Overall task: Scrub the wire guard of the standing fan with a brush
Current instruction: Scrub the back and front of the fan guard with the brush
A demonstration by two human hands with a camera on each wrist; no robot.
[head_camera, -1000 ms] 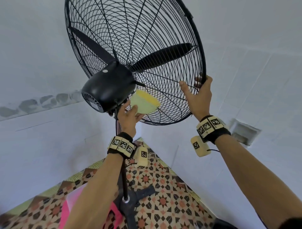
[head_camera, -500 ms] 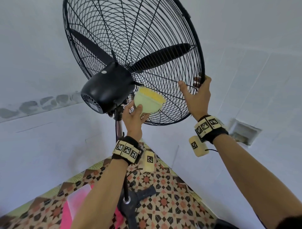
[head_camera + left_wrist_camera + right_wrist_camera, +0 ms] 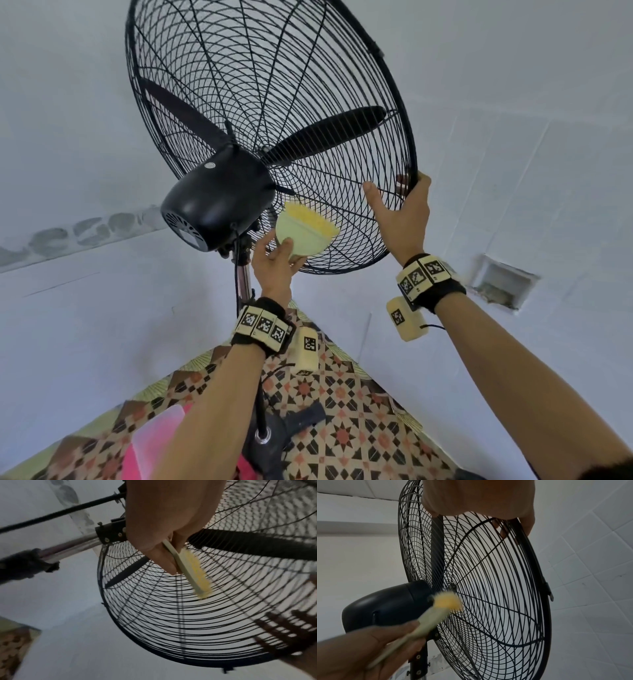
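Observation:
The black wire guard [image 3: 274, 102] of the standing fan rises overhead, seen from behind. My left hand [image 3: 277, 260] grips a pale green brush [image 3: 305, 229] with yellow bristles, which press against the rear wires just right of the black motor housing [image 3: 215, 202]. In the left wrist view the brush [image 3: 190, 569] lies flat on the guard [image 3: 171, 615] and is pinched between thumb and fingers. My right hand [image 3: 400, 209] holds the guard's lower right rim, its fingers hooked over the edge [image 3: 527, 524]. The blurred brush [image 3: 443, 605] shows beside the hub in the right wrist view.
The fan's chrome pole [image 3: 244, 284] drops to a dark cross base [image 3: 274, 442] on patterned floor tiles [image 3: 342, 411]. A pink and white object [image 3: 150, 445] lies left of the base. White walls close in on both sides, with a recessed vent [image 3: 500, 284] at the right.
My left hand has carried the brush up and to the right along the rear wires, closer to the motor housing. The right hand has kept its hold on the rim.

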